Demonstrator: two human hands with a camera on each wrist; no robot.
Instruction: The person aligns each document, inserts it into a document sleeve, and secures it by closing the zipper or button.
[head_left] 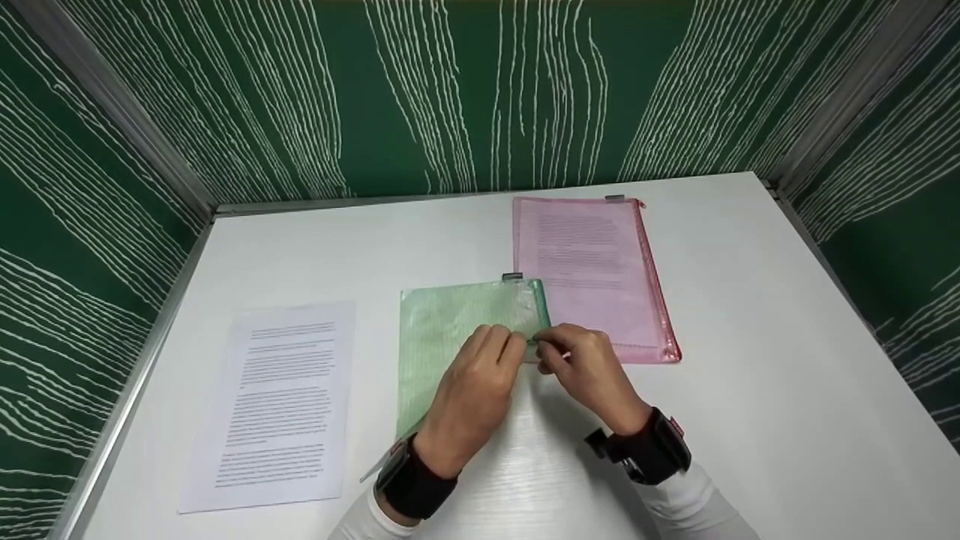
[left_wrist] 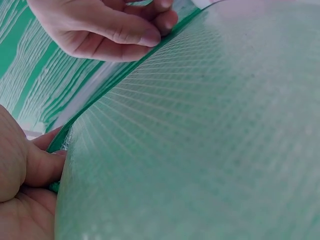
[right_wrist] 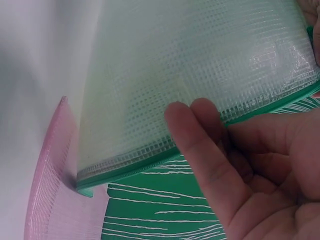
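Observation:
A green mesh zipper pouch (head_left: 442, 322) lies in front of me, its lower right part lifted off the table. My left hand (head_left: 478, 388) pinches the pouch's edge near its lower corner; in the left wrist view the thumb (left_wrist: 47, 165) presses on the green zipper strip. Just to the right, my right hand (head_left: 594, 371) pinches the same strip between thumb and fingers. In the right wrist view the green zipper edge (right_wrist: 135, 167) runs across behind the right hand's fingers (right_wrist: 200, 145). Whether a zipper slider is in the grip is hidden.
A pink mesh zipper pouch (head_left: 577, 255) with a printed sheet inside lies behind and to the right, partly under the green one. To the left is a printed sheet of paper (head_left: 281, 405) on the white table (head_left: 772, 390). Green, white-streaked panels (head_left: 487, 97) surround the table.

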